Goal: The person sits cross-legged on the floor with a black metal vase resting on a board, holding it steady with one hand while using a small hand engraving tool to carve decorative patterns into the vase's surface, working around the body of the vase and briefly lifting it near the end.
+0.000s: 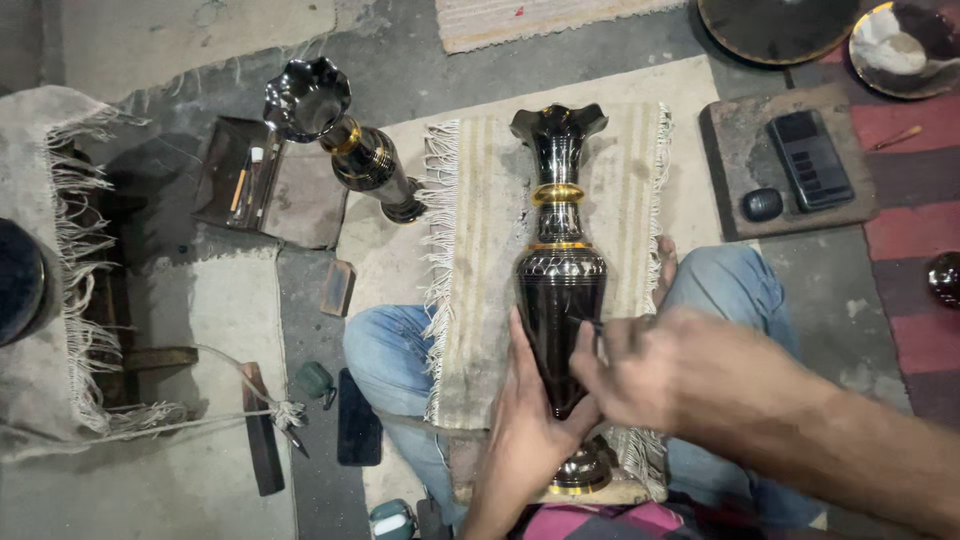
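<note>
A tall dark metal vase [560, 270] with gold bands and a fluted mouth lies lengthwise on a fringed beige cloth [480, 260] across my lap. My left hand [525, 420] cups the lower body of the vase from the left and underneath. Blurred with motion, my right hand [650, 370] presses a thin tool against the vase's right side; the tool's tip is barely visible. The vase's foot [582, 472] points toward me.
A second similar vase [340, 140] stands at the upper left beside a tray of small tools [245, 180]. A phone [810, 158] and a dark pebble-like object [762, 204] lie on a board at right. Two round plates [905, 48] sit at top right.
</note>
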Available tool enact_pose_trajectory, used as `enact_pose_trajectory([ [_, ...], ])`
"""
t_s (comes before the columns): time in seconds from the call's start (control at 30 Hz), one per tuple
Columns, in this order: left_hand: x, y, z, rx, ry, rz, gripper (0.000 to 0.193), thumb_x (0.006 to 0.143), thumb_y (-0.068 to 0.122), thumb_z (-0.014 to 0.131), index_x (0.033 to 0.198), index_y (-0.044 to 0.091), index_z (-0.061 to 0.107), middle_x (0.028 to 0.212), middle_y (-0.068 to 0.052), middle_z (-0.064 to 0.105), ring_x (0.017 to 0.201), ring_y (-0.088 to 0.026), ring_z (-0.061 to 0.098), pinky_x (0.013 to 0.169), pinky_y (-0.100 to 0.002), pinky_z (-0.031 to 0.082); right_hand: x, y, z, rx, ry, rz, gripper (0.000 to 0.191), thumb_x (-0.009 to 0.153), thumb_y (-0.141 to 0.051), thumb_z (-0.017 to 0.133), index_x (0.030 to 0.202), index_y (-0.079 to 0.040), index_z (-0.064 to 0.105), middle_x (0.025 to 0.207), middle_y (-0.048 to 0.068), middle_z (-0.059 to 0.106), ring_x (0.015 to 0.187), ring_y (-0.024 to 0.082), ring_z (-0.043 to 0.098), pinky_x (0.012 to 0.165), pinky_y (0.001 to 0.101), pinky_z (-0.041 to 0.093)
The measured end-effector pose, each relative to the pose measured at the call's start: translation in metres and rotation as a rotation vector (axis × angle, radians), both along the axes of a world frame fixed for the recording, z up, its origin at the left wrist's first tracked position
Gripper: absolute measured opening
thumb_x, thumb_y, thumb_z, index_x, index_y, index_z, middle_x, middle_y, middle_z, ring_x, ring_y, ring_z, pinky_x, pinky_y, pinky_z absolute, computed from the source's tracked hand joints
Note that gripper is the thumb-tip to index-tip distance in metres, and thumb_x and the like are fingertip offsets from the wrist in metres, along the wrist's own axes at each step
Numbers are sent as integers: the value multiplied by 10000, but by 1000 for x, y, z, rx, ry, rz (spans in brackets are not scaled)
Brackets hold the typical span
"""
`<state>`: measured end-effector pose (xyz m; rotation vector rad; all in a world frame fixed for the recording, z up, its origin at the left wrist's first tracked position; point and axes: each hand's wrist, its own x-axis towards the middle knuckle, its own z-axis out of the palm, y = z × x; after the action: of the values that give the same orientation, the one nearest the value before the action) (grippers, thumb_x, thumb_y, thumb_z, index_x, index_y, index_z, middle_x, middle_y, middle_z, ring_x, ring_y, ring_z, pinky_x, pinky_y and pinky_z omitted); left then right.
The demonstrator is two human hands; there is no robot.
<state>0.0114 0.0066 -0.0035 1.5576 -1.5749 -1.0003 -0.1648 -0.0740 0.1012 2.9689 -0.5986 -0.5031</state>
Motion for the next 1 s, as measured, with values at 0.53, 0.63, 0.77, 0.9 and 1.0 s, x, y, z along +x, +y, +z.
enact_pose_trajectory([
  [0.53, -5, 1, -11, 71, -18, -7, 1261, 825, 365, 820, 1606, -13, -95, 1492, -358, 436, 1226, -530, 569, 995, -542, 489, 16, -46, 26, 118, 166, 110, 519, 810, -194, 666, 1302, -55, 576, 895, 106, 703, 767, 285, 745, 566, 427, 605],
  [0.63, -5, 0, -9, 80, -14, -8, 1271, 817, 366, 813, 1600, -12, -114, 1480, -351, 450, 1224, -512, 583, 996, -530, 497, 18, -43, 24, 156, 389, 157, 515, 880, -134, 638, 1355, 4, 494, 889, 115, 672, 743, 293, 729, 599, 430, 601],
  [0.77, -6, 0, -4, 52, -27, 1, 1209, 833, 371, 796, 1606, -22, -45, 1524, -364, 375, 1285, -538, 521, 1033, -540, 464, 19, -39, 23, 117, 255, 116, 437, 853, -167, 656, 1260, -42, 560, 852, 100, 685, 732, 278, 739, 592, 424, 602],
  [0.9, -8, 5, 5, -127, -134, -18, 966, 899, 316, 780, 1624, 56, 197, 1617, -406, 181, 1358, -594, 420, 1088, -581, 402, 14, -38, 28, 126, 200, -17, 489, 801, -168, 672, 1272, -86, 568, 884, 82, 677, 703, 267, 739, 561, 416, 594],
  [1.0, -8, 5, 9, -157, -159, -63, 827, 920, 281, 748, 1613, 137, 320, 1643, -407, 101, 1362, -603, 404, 1088, -587, 397, 10, -33, 30, 134, 296, -125, 471, 857, -192, 644, 1304, -94, 535, 869, 68, 666, 724, 266, 734, 578, 397, 584],
])
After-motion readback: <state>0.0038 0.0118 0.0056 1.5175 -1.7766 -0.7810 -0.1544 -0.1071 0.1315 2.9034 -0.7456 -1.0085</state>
